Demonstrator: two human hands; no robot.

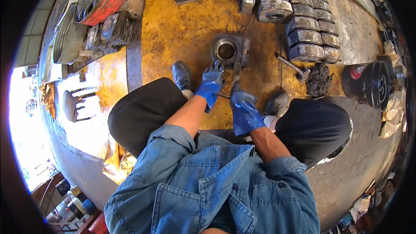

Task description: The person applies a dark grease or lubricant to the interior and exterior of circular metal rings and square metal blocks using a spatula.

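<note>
On the yellow stained floor in front of me lies a dark square metal block [238, 43] with a large round bore. My left hand [211, 86], in a blue glove with dark fingertips, has its bent fingers at the block's near left edge. A flat, file-like metal bar [237, 70] points forward from my right hand [244, 106], its far end at the block's near side. The blue-gloved right hand is closed around its near end. Between the hands shows a thin rod [223, 96]; what it belongs to is hidden.
A hammer [289, 63] lies to the right beside a heap of dark shavings [318, 80] and a black bucket [366, 84]. Rows of similar metal blocks [305, 37] stand ahead at right. A small stool [71, 106] and stacked plates [119, 30] are at left.
</note>
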